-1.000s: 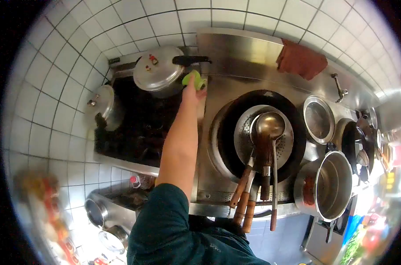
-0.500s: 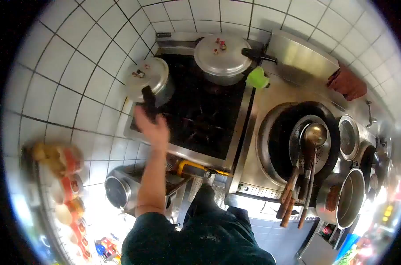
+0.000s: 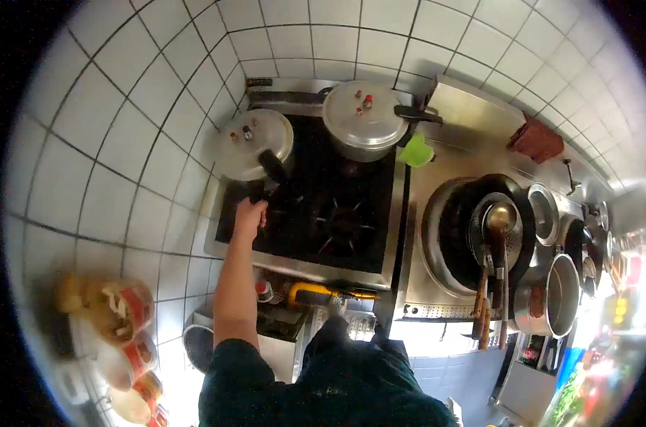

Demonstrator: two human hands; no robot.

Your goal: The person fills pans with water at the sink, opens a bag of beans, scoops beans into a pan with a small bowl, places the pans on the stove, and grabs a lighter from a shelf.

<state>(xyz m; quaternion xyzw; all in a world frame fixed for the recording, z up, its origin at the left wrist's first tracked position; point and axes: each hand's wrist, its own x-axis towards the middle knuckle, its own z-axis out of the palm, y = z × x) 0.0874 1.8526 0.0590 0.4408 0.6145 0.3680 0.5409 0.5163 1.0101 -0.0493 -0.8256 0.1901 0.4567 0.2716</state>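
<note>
My left hand [image 3: 252, 213] is closed, over the front left of the black stove top [image 3: 316, 238]. Its fingers curl in, and whatever they may hold is hidden. Just beyond the hand is a silver pressure cooker [image 3: 248, 146] with a lid and a black handle [image 3: 272, 165] pointing toward me. A gap shows between that handle and my knuckles. A larger pressure cooker [image 3: 362, 117] stands at the back of the stove, its black handle [image 3: 417, 114] turned to the right. My right hand is out of view.
Right of the stove, a large dark wok [image 3: 447, 228] holds ladles [image 3: 501, 219] and a strainer. Beside it is a deep pot [image 3: 543, 299]. A green cup [image 3: 415, 151] sits by the stove's edge. Red-labelled tubs [image 3: 131, 306] line the left; a yellow pipe [image 3: 312, 292] runs below.
My left hand has gone from open, fingers spread near the smaller cooker's handle, to closed and a little lower relative to that handle. The whole view has shifted slightly.
</note>
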